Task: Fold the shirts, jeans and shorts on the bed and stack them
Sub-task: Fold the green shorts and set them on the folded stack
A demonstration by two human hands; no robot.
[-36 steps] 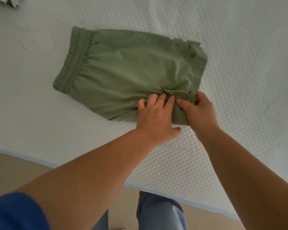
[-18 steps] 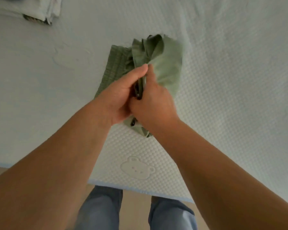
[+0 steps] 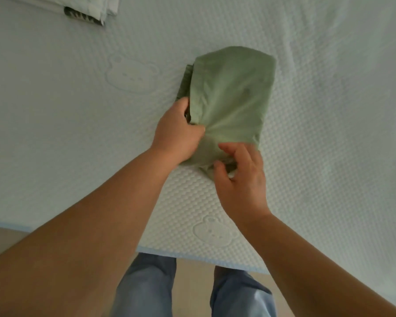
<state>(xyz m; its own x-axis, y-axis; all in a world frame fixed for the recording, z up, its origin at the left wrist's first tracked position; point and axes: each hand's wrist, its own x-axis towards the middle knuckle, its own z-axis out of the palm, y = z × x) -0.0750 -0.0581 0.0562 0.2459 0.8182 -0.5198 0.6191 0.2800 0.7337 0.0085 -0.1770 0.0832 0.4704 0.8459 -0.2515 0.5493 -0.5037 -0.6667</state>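
The green shorts [image 3: 229, 99] are lying doubled over on the bed [image 3: 329, 110], just above centre. The left hand [image 3: 177, 133] is pinching the bunched near-left edge; the right hand [image 3: 240, 172], at five o'clock of the bundle, is grasping the near corner with curled fingers. The fold is seemingly finishing. Next, probably flattening, then carrying toward the folded pile [image 3: 89, 10] at eleven o'clock.
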